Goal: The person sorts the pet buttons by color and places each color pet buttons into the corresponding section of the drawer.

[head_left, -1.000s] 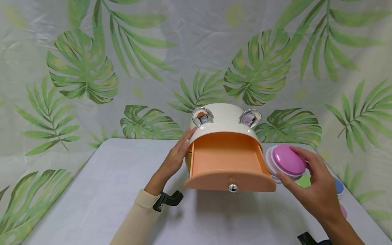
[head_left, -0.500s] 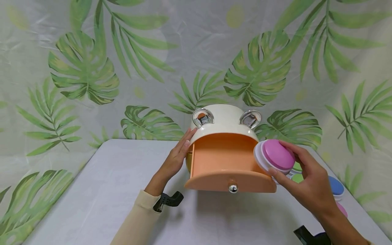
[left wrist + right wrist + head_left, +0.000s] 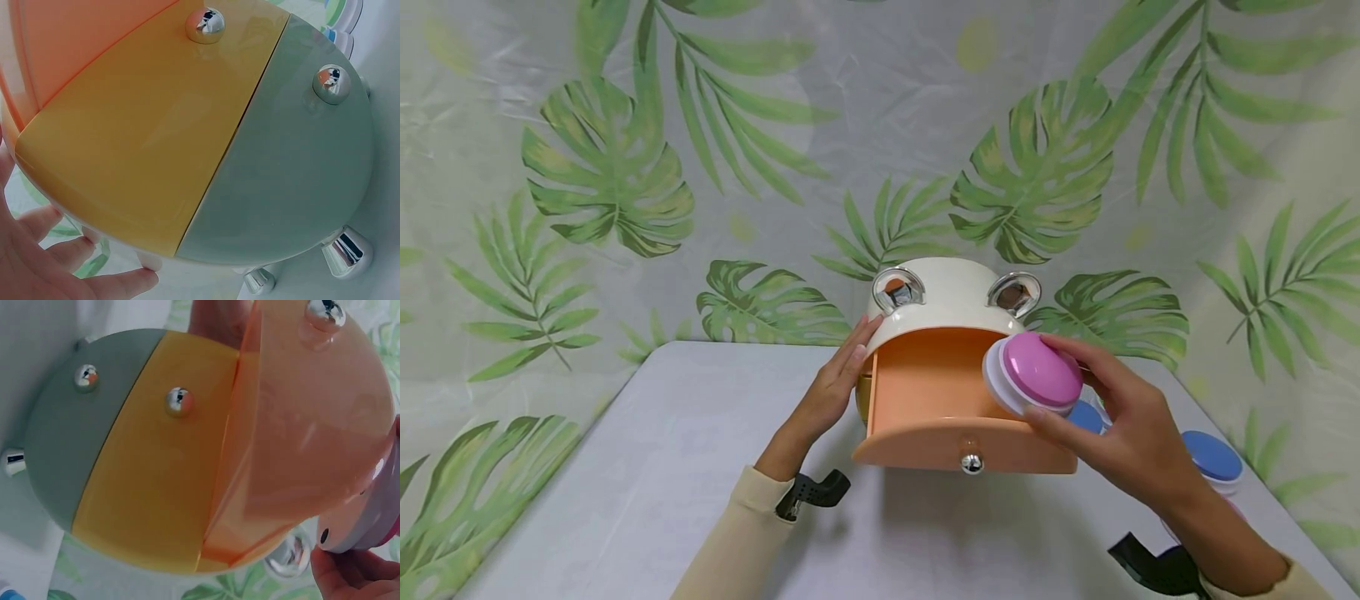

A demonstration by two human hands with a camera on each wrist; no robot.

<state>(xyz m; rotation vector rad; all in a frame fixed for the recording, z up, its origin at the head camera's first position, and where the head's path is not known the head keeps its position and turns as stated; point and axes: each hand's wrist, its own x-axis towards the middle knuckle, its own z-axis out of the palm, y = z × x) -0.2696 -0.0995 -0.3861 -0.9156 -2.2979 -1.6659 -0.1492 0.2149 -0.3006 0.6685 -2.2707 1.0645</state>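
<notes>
A white rounded mini drawer cabinet (image 3: pixel 951 283) stands on the table, its orange top drawer (image 3: pixel 917 446) pulled out. Below it the yellow drawer (image 3: pixel 156 125) and the green drawer (image 3: pixel 287 150) are closed. My left hand (image 3: pixel 829 390) rests against the cabinet's left side with fingers stretched along it. My right hand (image 3: pixel 1123 421) pinches a round white case with a domed pink top (image 3: pixel 1041 369) between thumb and fingers. The case is tilted over the right part of the open drawer. Its flat underside shows a small dark hole in the right wrist view.
Right of the cabinet, partly behind my right hand, sits a blue-topped round case (image 3: pixel 1085 416). Another blue-topped case (image 3: pixel 1213 456) is near the table's right edge. Chrome rings (image 3: pixel 898 288) stick up from the cabinet's top. A leaf-patterned cloth (image 3: pixel 880 108) hangs behind the white table (image 3: pixel 625 467).
My right hand has moved left with the pink-topped case, from beside the drawer to above its right part. The left hand has stayed against the cabinet.
</notes>
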